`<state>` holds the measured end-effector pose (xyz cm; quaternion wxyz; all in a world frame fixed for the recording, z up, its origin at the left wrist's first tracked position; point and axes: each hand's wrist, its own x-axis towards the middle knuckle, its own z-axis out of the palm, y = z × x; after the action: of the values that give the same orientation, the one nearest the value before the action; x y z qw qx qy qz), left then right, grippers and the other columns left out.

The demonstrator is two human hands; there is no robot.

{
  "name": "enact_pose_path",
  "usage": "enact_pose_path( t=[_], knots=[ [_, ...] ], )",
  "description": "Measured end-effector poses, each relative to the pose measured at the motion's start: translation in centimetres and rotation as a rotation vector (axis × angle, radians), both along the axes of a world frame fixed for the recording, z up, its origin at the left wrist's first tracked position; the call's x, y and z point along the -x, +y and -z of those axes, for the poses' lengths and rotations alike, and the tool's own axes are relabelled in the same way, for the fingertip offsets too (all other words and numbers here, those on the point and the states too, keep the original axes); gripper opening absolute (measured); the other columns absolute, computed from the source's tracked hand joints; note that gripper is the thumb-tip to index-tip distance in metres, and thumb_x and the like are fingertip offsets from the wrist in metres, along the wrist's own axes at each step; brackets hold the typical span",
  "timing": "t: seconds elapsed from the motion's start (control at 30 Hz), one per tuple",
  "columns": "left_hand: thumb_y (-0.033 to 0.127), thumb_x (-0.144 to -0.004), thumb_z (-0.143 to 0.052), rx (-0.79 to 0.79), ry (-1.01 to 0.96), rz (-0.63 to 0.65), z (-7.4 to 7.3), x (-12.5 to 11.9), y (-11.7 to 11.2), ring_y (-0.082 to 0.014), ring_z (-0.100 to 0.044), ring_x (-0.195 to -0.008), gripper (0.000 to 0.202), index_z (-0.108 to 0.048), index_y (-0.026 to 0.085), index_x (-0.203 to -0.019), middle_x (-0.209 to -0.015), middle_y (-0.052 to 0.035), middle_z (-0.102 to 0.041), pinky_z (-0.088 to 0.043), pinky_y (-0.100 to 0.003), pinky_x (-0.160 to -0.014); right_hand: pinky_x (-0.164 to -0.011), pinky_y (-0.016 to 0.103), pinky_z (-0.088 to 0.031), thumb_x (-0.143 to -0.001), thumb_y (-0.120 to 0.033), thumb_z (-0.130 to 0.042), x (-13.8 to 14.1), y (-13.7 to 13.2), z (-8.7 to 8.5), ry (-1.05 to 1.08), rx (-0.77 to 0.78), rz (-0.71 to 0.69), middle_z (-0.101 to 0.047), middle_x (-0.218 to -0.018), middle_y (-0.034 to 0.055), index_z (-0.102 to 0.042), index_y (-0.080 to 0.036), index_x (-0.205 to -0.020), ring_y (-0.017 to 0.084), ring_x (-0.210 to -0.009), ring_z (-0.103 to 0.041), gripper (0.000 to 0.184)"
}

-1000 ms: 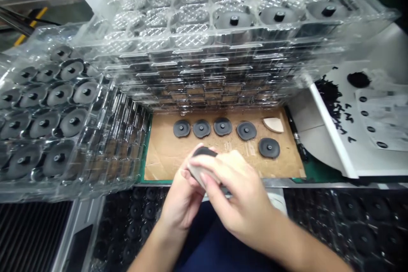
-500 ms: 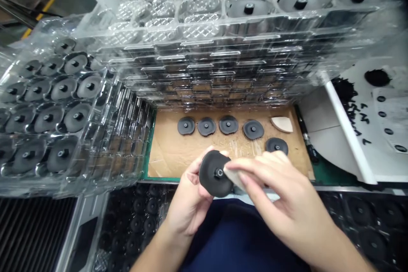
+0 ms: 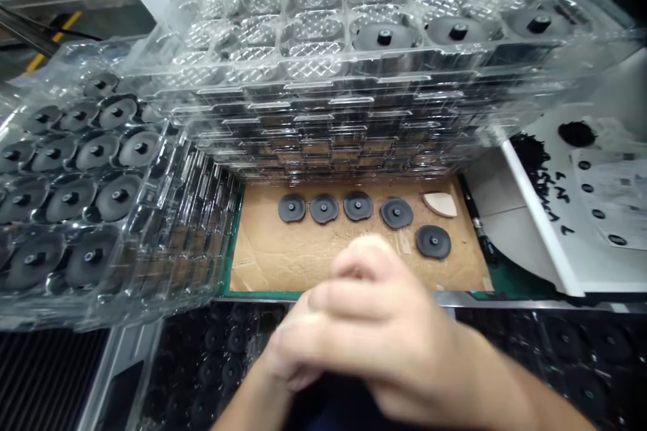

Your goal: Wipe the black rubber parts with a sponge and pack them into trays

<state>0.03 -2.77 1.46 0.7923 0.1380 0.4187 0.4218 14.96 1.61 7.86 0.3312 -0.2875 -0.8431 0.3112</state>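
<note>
My right hand (image 3: 389,343) lies over my left hand (image 3: 280,360), close to the camera and near the bench's front edge. Both are smeared by motion, and whatever they hold is hidden. Beyond them a brown cardboard sheet (image 3: 273,256) carries several black rubber discs, among them a row (image 3: 324,209) and one apart (image 3: 433,242). A pale wedge-shaped piece (image 3: 439,204) lies next to them.
A tall stack of clear blister trays (image 3: 354,101) stands behind the cardboard, with three discs in its top tray (image 3: 457,31). More clear trays full of discs (image 3: 75,195) are at the left. A white tray with black scraps (image 3: 581,215) is at the right. Dark trays of discs (image 3: 217,363) sit below the bench edge.
Both hands have drawn back towards the camera and down. The black disc and pale piece seen in them earlier are now hidden under the blurred right hand.
</note>
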Motion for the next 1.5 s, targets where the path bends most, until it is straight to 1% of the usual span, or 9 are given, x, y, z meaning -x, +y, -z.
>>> enact_pose_path(
  t=[0.17,0.3,0.4,0.67,0.8,0.93,1.13,1.27,1.5],
  knots=[
    [0.03,-0.06,-0.082,0.041,-0.362,0.12,-0.6,-0.1,0.3,-0.0203,-0.069,-0.086,0.048,-0.068,0.023,-0.105,-0.099,-0.0028,-0.072,-0.051,-0.028,-0.08,-0.081,0.036,-0.04,-0.09,-0.021,-0.049,-1.4,3.3,6.3,-0.012,0.068,0.524,-0.07,-0.086,0.0025,-0.068,-0.022,-0.104,0.017,-0.082,-0.054,0.024],
    [0.041,-0.056,-0.082,0.084,-0.413,0.067,-0.7,0.4,0.4,-0.0207,-0.068,-0.087,0.053,-0.067,0.02,-0.103,-0.101,-0.0051,-0.07,-0.053,-0.027,-0.073,-0.073,0.033,-0.047,-0.084,-0.024,-0.057,-0.4,2.6,12.7,-0.073,0.215,0.417,-0.068,-0.081,0.0021,-0.073,-0.025,-0.092,0.017,-0.078,-0.058,0.018],
    [0.048,-0.058,-0.079,0.1,-0.451,0.084,-0.3,0.8,0.5,-0.0224,-0.066,-0.094,0.053,-0.069,0.016,-0.099,-0.103,-0.0072,-0.068,-0.051,-0.028,-0.079,-0.084,0.041,-0.047,-0.084,-0.022,-0.053,0.2,0.8,14.5,-0.038,0.248,0.49,-0.064,-0.101,0.0068,-0.072,-0.023,-0.096,0.022,-0.097,-0.056,0.022],
    [0.059,-0.078,-0.053,0.022,-0.458,0.065,-0.4,1.0,1.1,-0.0209,-0.07,-0.083,0.055,-0.053,0.03,-0.125,-0.104,-0.0042,-0.068,-0.053,-0.027,-0.068,-0.081,0.037,-0.048,-0.086,-0.016,-0.046,-1.8,-0.8,10.9,0.08,0.33,0.614,-0.068,-0.09,0.0047,-0.069,-0.021,-0.089,0.019,-0.089,-0.06,0.024],
    [0.045,-0.078,-0.063,-0.437,0.113,-0.084,-0.1,1.0,1.0,-0.0231,-0.066,-0.093,0.083,-0.012,0.039,-0.143,-0.114,-0.0057,-0.062,-0.049,-0.038,-0.086,-0.076,0.037,-0.05,-0.084,-0.019,-0.049,-1.7,-1.9,11.6,0.075,0.4,0.629,-0.07,-0.082,0.004,-0.071,-0.021,-0.083,0.019,-0.081,-0.064,0.022],
    [0.003,-0.067,-0.072,-0.958,0.714,0.027,0.5,1.2,0.9,-0.0243,-0.053,-0.114,0.117,0.007,0.044,-0.143,-0.12,-0.0057,-0.057,-0.036,-0.043,-0.102,-0.076,0.034,-0.052,-0.084,-0.019,-0.052,-1.8,-2.6,11.8,0.116,0.455,0.661,-0.07,-0.085,0.0049,-0.071,-0.02,-0.084,0.019,-0.082,-0.065,0.018],
    [0.012,-0.069,-0.073,-1.212,0.887,0.071,1.0,1.0,1.3,-0.0227,-0.055,-0.111,0.115,0.012,0.031,-0.145,-0.117,-0.0102,-0.056,-0.043,-0.042,-0.097,-0.078,0.026,-0.051,-0.085,-0.021,-0.058,-2.9,-3.4,8.5,0.262,0.451,0.657,-0.067,-0.093,0.0028,-0.068,-0.025,-0.094,0.015,-0.089,-0.062,0.014],
    [0.026,-0.073,-0.071,-1.194,0.918,0.099,1.4,0.9,1.1,-0.0232,-0.056,-0.11,0.109,0.01,0.025,-0.146,-0.116,-0.0117,-0.056,-0.045,-0.041,-0.097,-0.074,0.022,-0.05,-0.082,-0.019,-0.063,-3.2,-3.8,6.5,0.388,0.586,0.517,-0.067,-0.086,-0.0005,-0.068,-0.03,-0.097,0.013,-0.081,-0.061,0.018],
    [0.047,-0.074,-0.066,-0.852,0.707,0.246,1.5,1.0,0.2,-0.0201,-0.058,-0.106,0.1,0.002,0.032,-0.146,-0.111,-0.0037,-0.062,-0.039,-0.039,-0.101,-0.067,0.025,-0.044,-0.076,-0.027,-0.071,-2.5,-2.7,5.0,0.377,1.004,0.185,-0.066,-0.078,-0.0001,-0.073,-0.026,-0.091,0.013,-0.072,-0.056,0.016]
  ],
)
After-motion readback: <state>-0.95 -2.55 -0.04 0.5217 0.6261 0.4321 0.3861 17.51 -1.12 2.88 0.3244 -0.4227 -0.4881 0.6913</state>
